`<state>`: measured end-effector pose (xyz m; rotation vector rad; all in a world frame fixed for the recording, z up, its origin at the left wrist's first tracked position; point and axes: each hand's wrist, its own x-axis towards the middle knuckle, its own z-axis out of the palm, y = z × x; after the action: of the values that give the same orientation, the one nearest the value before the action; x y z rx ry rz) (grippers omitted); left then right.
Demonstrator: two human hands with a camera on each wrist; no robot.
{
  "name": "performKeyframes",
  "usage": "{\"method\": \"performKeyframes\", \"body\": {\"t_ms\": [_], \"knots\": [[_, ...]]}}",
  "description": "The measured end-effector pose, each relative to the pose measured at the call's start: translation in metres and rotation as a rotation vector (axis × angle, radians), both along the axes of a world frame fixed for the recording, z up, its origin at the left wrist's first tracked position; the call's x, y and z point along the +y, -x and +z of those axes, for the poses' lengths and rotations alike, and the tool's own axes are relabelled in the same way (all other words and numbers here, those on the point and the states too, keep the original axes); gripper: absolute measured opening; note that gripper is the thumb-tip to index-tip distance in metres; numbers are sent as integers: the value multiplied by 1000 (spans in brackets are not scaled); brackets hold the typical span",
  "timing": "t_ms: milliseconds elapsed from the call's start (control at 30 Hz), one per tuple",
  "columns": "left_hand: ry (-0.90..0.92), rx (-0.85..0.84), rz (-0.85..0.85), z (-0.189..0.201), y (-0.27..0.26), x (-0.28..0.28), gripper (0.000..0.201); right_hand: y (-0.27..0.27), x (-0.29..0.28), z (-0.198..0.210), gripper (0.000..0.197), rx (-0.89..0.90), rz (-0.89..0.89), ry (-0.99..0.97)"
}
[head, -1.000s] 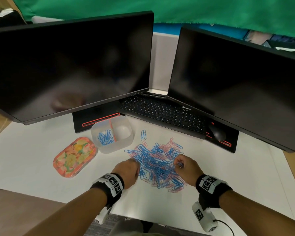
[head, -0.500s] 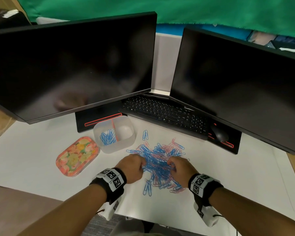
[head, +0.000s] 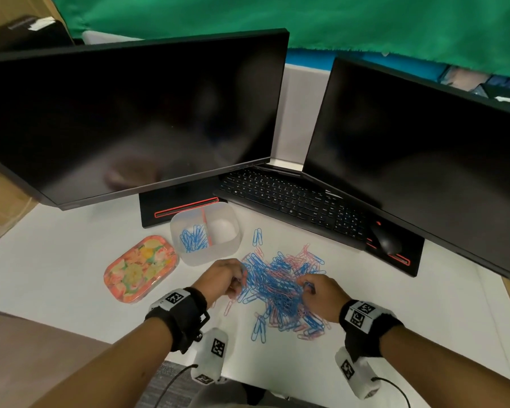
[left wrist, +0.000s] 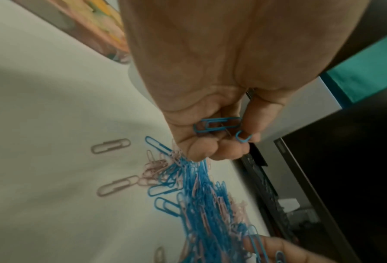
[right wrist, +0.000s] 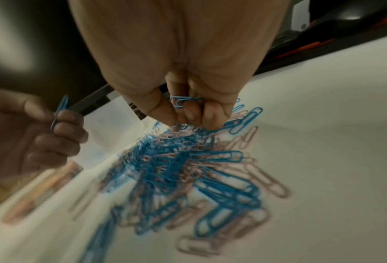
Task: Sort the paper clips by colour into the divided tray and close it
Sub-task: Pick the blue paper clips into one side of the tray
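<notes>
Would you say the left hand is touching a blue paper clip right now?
Touching. The left wrist view shows the left hand with its fingers curled round a blue paper clip.

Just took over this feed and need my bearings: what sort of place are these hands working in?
Most likely an office desk or workstation: two dark monitors, a keyboard and a mouse stand behind the paper clip pile on a white desktop.

My head view is evenly lit and sharp, its edges bowed. Faint glare lies on the left monitor (head: 136, 113). Both wrist views are dimmer; the paper clips (right wrist: 188, 169) in my right wrist view smear with blur towards the bottom.
</notes>
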<state>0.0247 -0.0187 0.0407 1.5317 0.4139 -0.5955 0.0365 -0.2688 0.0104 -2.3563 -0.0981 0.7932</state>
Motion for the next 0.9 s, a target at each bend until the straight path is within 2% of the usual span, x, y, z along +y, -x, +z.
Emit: {"method": "performKeyframes", "body": {"t_ms": [100,167,267,367,533,633,667,733,767,833,900], "knots": [[128,22,86,9,-1,4,16,-5,12,11,22,88,-42,-161],[186,28,140,15,-2,9,19,-11,28,20,24,217,-171,-323],[234,15,241,27,-6,21,13,-20,60,32,17,368,-338,-586],[182,-24,368,37,-17,38,10,-30,95,48,17,411,-314,-692],[109,-10,611,41,-40,71,20,-49,149,67,22,439,-253,-650],[36,18,623,40,-45,82,34,-61,174,74,13,393,-183,-551],[23,12,616,40,-45,83,32,-65,181,76,12,371,-157,-516],[8,-22,607,41,-43,82,10,-74,195,77,12,342,-124,-467],[-8,-43,611,43,-41,81,4,-78,200,78,11,334,-114,-448],[-44,-93,618,44,-36,82,6,-84,211,82,10,320,-97,-420],[-90,-146,622,43,-30,84,17,-89,220,86,7,318,-95,-418]]}}
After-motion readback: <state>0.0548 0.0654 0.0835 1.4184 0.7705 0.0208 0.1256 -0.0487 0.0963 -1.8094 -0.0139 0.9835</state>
